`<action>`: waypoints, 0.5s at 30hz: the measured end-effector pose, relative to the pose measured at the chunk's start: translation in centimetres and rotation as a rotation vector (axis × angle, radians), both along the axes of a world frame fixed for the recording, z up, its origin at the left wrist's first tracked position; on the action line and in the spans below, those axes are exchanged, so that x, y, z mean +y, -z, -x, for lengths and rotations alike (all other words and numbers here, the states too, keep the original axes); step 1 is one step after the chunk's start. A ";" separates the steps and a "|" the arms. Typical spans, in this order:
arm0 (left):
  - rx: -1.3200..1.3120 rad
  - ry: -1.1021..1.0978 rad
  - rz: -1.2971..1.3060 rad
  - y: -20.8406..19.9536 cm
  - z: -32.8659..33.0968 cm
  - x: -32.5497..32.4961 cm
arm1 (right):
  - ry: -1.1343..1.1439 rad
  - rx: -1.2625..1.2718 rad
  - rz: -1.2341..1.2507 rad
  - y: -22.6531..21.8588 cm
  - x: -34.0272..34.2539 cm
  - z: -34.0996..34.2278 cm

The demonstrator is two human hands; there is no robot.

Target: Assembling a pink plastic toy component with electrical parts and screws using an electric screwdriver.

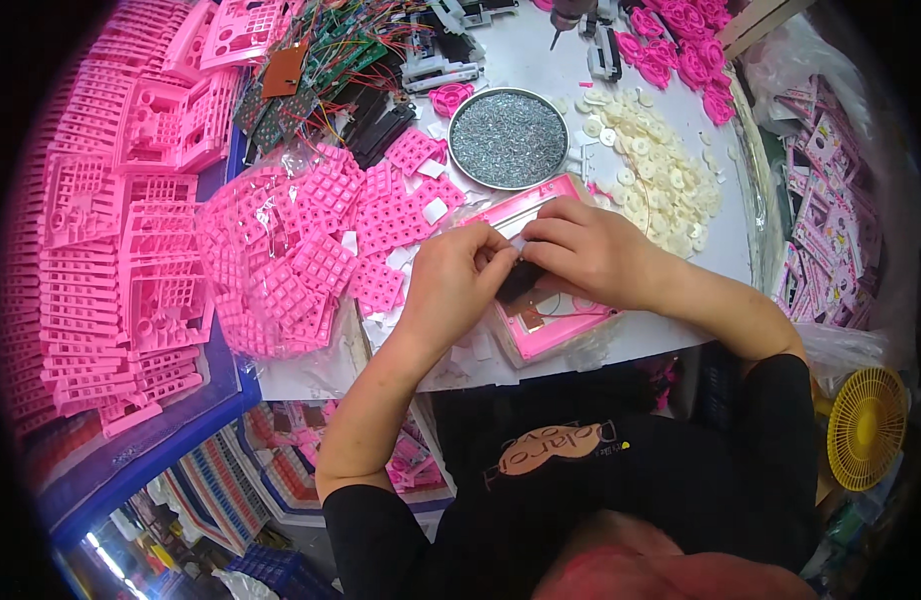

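Observation:
Both my hands meet over a pink plastic housing [556,342] lying on the white table. My left hand [453,272] is closed, its thumb and fingertips pressed together at the upper end of a small black part [521,284]. From the other side, my right hand [603,254] has its bent fingers closed at the same part. A tiny pale bit shows between the fingertips, too small to name. Thin wires and a brown piece show inside the housing's lower end. My fingers hide much of the black part.
A round tin of small screws [509,138] stands beyond my hands. Cream discs [661,180] are heaped at the right. To the left lie pink keypads [326,265], partly bagged, with wired circuit boards [331,75] behind. A screwdriver tip [555,40] hangs above the far edge.

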State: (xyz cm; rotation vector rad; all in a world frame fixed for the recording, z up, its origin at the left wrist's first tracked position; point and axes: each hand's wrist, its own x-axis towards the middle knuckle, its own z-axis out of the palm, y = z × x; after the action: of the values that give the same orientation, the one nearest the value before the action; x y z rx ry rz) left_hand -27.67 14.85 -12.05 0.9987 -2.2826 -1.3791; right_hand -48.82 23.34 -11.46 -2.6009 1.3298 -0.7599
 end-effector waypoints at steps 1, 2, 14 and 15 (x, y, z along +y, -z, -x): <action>0.006 -0.017 0.013 -0.1 0.0 0.0 | 0.017 -0.005 0.008 0.1 0.0 -0.3; 0.011 -0.033 0.027 -0.2 0.0 0.1 | 0.047 0.004 -0.001 -0.1 0.0 -0.6; 0.045 0.028 0.134 -0.2 0.1 -0.3 | 0.210 0.095 0.001 -0.9 1.7 -2.8; 0.022 0.028 0.143 -0.2 0.3 -0.4 | 0.225 0.116 -0.010 -1.1 1.9 -3.0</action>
State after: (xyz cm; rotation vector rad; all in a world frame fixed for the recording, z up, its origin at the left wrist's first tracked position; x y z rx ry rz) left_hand -27.93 14.46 -11.86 0.9053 -2.3500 -1.2118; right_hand -45.80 25.25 -10.36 -2.5504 1.6765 -0.6371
